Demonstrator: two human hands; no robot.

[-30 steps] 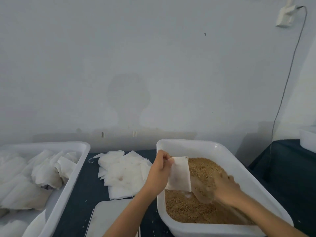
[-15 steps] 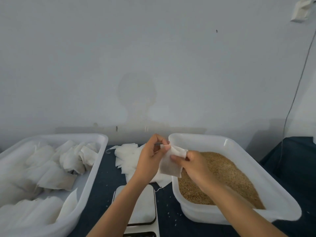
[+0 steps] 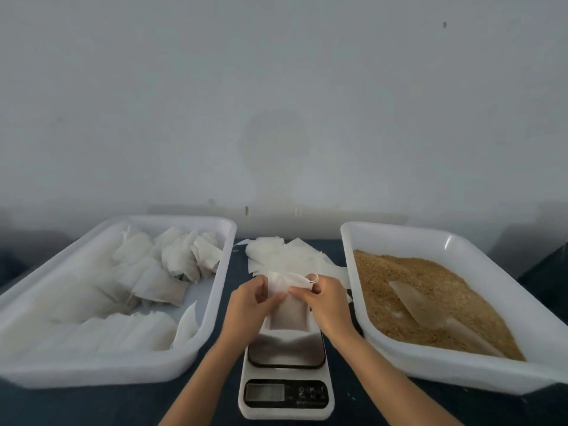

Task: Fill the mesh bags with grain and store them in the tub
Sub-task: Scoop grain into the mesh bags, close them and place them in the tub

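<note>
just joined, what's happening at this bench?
A person is bagging grain. Both hands, left hand and right hand, pinch the top of a mesh bag over the scale. The grain tub with a scoop sits right; the storage tub of filled bags sits left. Empty bags lie behind.

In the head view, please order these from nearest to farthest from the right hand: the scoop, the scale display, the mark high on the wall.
From the right hand:
1. Scoop, to its right, lying in the grain.
2. Scale display, below it, toward the person.
3. Wall mark, far above, upper right.
</note>
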